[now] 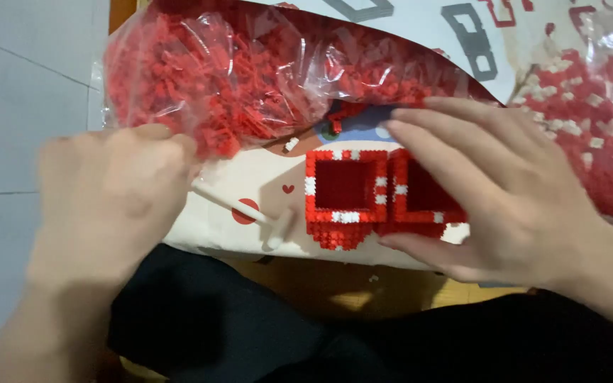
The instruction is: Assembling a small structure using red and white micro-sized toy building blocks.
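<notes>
Left hand: the left hand (111, 202) is hovering blurred at the left of the frame, its fingers curled into a closed grip around the upper end of a thin white stick tool (239, 206).
Tool: the white stick tool is slanting down and to the right from that fist, its crossbar tip lying just left of the block model.
Right hand: the right hand (494, 191) is lying flat over the right part of the model, fingers stretched out and relaxed, thumb pressing along the lower right edge; it is steadying rather than clasping.
Model: a red and white block model (349, 195) with two square hollow compartments is sitting on the printed cream sheet (243, 181), close to the person's lap, between the two hands.
Left bag: a clear plastic bag of small red blocks (214, 74) is lying beyond the left hand, touching the top of the sheet.
Right bag: a second bag of red and white blocks (590, 120) is lying at the upper right, beside the right hand.
Foreground: dark trousers (285, 333) are filling the bottom of the view.
</notes>
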